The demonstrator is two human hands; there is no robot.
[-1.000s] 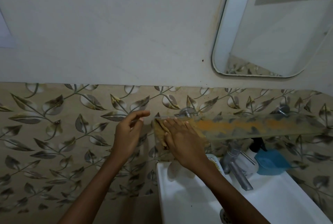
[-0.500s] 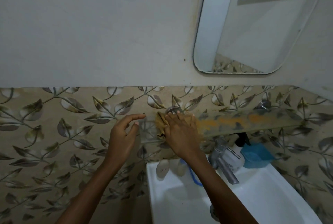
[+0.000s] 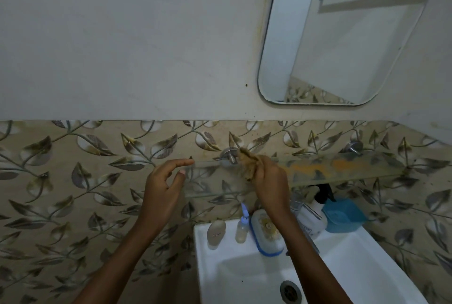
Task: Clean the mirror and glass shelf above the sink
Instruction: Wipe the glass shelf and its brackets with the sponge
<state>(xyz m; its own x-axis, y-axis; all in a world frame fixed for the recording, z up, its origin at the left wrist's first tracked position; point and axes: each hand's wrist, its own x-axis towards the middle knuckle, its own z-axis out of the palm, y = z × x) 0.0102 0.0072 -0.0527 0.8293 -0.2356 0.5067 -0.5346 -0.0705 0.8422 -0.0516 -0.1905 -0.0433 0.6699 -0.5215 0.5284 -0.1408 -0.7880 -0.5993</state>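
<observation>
right hand (image 3: 269, 181) clenched on crumpled rag (image 3: 248, 163), pressed on glass shelf (image 3: 342, 169) beside its metal bracket (image 3: 230, 154). left hand (image 3: 162, 188) at shelf's left end, fingers loosely spread, empty. mirror (image 3: 342, 42) above shelf.

One mirror (image 3: 342, 42) at upper right; one glass shelf (image 3: 342, 169) across the middle right, held by two metal brackets (image 3: 228, 154). Two hands (image 3: 161, 196) at centre, one cloth (image 3: 248, 164). One sink (image 3: 367, 267) at lower right, with two bottles (image 3: 241, 226), one blue tub (image 3: 342, 215) and one drain (image 3: 290, 292).
</observation>
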